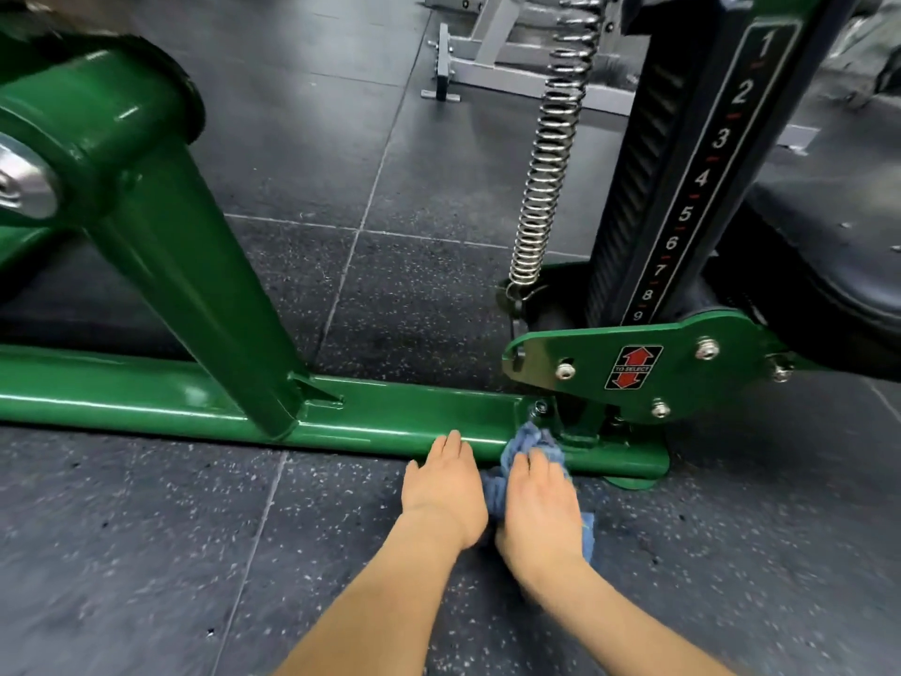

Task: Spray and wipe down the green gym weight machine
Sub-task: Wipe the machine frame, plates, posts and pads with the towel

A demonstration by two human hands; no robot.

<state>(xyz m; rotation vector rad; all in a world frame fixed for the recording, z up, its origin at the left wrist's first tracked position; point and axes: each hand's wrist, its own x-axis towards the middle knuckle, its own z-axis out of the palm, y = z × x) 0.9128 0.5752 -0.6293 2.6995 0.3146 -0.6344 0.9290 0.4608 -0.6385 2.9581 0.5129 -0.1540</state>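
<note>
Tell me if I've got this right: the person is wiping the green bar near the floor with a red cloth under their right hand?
Not quite: the head view shows a blue cloth, not red. It is under the right hand, pressed against the green bar near the floor.

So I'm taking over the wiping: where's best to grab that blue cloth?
Take the bunched top of the cloth, coming from above on the near side. It bulges proud on the green base bar, while the right hand covers its middle and the tail lies flat on the floor.
</note>
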